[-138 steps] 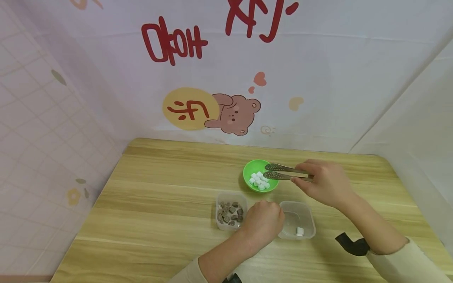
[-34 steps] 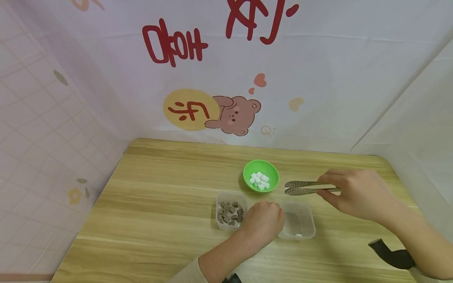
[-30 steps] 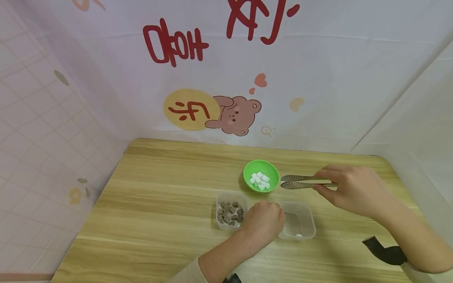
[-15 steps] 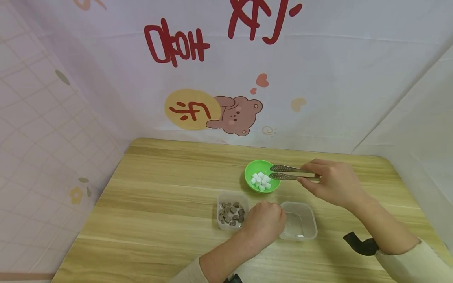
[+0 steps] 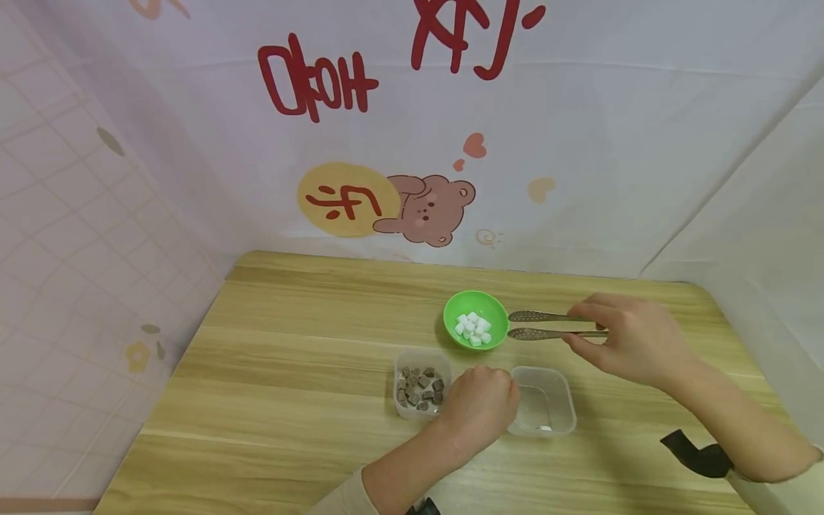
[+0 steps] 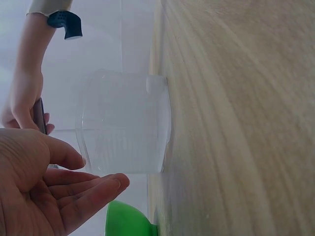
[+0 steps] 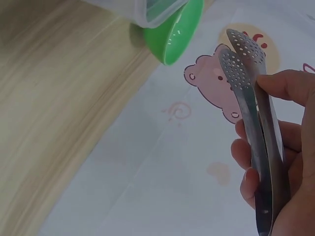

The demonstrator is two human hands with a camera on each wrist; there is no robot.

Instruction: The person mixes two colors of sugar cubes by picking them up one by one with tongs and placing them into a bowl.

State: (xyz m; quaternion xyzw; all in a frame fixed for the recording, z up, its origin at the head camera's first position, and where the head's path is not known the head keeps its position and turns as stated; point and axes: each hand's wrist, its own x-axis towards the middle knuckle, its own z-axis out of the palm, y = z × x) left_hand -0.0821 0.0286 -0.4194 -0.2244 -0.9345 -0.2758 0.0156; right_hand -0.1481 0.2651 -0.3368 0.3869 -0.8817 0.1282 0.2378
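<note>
Presently, tongs [image 5: 547,325] are pinched in the right hand [image 5: 634,343], tips empty (slightly apart), pointing left at the bowl [image 5: 475,320] just beside; the left hand [image 5: 479,404] rests loosely curled between two tubs.

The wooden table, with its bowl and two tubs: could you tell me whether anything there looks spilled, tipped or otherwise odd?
Nothing stands out. The green bowl and both clear tubs sit upright on the wooden table, contents inside, and the tongs carry nothing.

Two clear plastic tubs [image 5: 541,400] sit on the table — one green bowl [image 5: 475,329], one pair of metal tongs [image 5: 553,325]. White pieces [image 5: 473,329] and brown pieces [image 5: 420,388] are too small to count.
</note>
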